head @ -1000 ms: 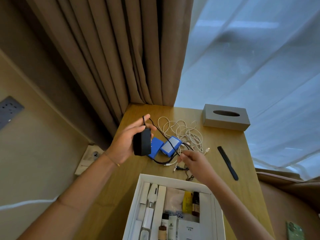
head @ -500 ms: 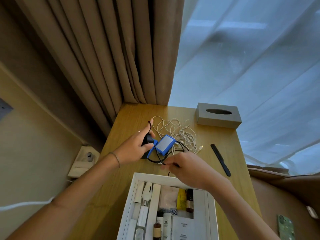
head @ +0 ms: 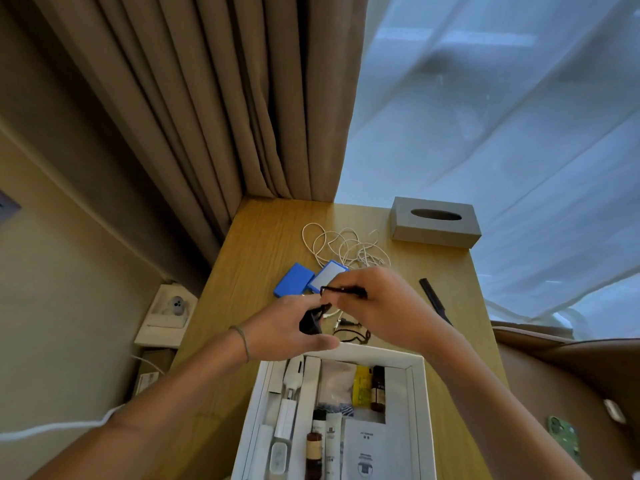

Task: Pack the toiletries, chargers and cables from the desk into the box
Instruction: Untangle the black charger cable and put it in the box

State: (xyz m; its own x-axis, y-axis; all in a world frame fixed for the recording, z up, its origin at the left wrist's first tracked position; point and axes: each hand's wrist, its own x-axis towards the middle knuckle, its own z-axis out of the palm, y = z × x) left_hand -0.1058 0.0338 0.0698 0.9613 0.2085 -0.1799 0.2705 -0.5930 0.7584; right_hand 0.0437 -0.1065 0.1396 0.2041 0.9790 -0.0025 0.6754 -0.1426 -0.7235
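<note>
Just beyond the far rim of the white box [head: 417,379], a black charger [head: 310,322] is held in the curled fingers of the left hand [head: 289,332], while its thin black cable [head: 341,289] is pinched between thumb and fingertips of the right hand [head: 375,308]. The step in hand is judged to be the gathering of this cable against its charger before both are laid in the box. It would be done well if the cable were drawn in even loops, kept snug to the charger's body, and the loose end by the box rim taken up so that nothing trails over the edge. The free corner at the right of the box, beside the bottles, looks best suited. Farther from the box, two blue chargers [head: 294,280] and a tangle of white cable [head: 346,247] are left on the desk [head: 263,230]. Much of the black charger is hidden by the fingers, the near end of the box is cut off, and the small plugs by the rim cannot be made out
</note>
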